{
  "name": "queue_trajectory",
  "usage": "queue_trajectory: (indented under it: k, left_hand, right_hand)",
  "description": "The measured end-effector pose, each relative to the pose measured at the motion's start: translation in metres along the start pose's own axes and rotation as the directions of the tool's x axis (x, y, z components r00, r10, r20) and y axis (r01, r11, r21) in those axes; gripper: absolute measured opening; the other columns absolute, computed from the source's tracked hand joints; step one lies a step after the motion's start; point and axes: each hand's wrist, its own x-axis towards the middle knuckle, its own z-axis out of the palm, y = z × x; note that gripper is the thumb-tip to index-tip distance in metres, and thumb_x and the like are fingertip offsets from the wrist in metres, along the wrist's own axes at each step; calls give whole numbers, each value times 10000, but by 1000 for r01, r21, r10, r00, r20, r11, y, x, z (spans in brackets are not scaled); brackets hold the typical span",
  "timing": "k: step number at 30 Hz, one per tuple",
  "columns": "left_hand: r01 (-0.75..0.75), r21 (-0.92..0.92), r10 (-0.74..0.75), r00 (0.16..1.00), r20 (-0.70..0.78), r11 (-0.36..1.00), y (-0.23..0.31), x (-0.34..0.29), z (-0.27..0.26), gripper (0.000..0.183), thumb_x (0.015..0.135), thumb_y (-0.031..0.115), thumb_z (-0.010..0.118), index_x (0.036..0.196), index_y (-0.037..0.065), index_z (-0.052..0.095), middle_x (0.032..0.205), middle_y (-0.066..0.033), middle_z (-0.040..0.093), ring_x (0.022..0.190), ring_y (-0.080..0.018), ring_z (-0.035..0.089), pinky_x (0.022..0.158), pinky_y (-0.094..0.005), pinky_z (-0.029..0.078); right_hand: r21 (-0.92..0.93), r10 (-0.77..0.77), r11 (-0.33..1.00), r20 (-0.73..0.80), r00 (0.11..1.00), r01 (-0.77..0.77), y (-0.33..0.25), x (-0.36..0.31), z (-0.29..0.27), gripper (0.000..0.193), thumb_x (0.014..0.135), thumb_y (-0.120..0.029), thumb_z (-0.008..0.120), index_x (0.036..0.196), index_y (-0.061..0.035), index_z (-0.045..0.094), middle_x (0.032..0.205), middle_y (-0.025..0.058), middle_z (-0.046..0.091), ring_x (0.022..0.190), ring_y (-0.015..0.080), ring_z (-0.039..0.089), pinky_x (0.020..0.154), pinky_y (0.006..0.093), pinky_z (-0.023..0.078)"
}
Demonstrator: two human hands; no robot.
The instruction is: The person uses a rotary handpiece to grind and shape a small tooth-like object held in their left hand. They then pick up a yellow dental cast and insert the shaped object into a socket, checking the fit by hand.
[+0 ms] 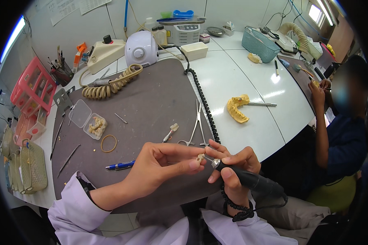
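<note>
I have the left hand (159, 163) pinching a small tooth-coloured piece (199, 158) between thumb and fingertips, at lower centre of the frame, while the right hand (238, 161) is wrapped around a black hand drill (249, 178). The two hands meet almost tip to tip, probably so each can steady the other; I can't tell whether the thin bit touches the piece. The piece sits at the very fingertips, which I take to be a way of leaving its face clear. A black coiled cord (205, 108) runs down the mat's right side, and metal clamps (198, 120) lie just above the hands, beside a small tool (170, 132); those crowd the space ahead most. The blue pen (120, 165) lies close by the left wrist. Farther left are a rubber band (116, 143) and an open plastic box (79, 112) of pale pieces. A yellow dental model (234, 111) stands right of centre; a co-worker (339, 139) sits at far right.
</note>
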Motion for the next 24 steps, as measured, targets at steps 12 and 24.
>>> queue_trajectory:
  k: [12, 24]
  left_hand:
    - [14, 0, -14, 1000, 11, 1000, 0, 0, 1, 301, 867, 59, 666, 1140, -58, 617, 1030, -160, 676, 925, -202, 676, 868, -319, 550]
    - [-18, -9, 17, 1000, -16, 1000, -2, 0, 1, 295, 847, 36, 683, 1120, -57, 627, 1009, -145, 681, 924, -207, 677, 863, -316, 550]
  right_hand:
    - [82, 7, 997, -55, 998, -3, 3, -2, -4, 112, 857, -40, 575, 934, -15, 498, 561, 111, 609, 969, 394, 658, 1069, 591, 292]
    - [9, -22, 1000, 41, 999, 21, 1, -2, -4, 122, 858, -62, 594, 927, -33, 497, 553, 97, 615, 1059, 393, 621, 1088, 601, 236]
